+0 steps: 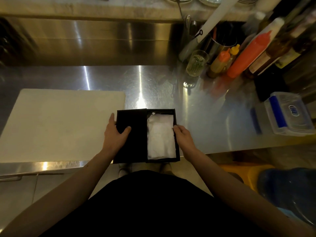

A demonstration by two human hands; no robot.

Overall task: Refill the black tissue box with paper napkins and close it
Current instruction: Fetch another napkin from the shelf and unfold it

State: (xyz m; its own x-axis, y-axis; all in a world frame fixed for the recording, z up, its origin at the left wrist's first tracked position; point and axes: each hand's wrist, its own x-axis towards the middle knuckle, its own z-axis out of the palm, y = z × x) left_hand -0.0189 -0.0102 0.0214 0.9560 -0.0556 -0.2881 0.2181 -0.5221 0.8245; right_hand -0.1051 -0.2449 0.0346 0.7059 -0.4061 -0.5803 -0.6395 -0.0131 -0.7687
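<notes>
Forearms flank black tissue box [162, 161] at counter [153, 86] edge, long axis running away.
Left hand [113, 136] grips lid [135, 134] over left half; right hand [184, 137] grips right wall by exposed napkins [161, 139]. I'd close rightward.

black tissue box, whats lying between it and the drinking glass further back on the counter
Nothing. The head view shows only bare steel counter, streaked with light glare, between the black tissue box and the drinking glass.

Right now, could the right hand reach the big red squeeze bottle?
Probably yes: only bare steel counter lies between the right hand and the red plastic squeeze bottle, though its fingers grip the black tissue box.
</notes>
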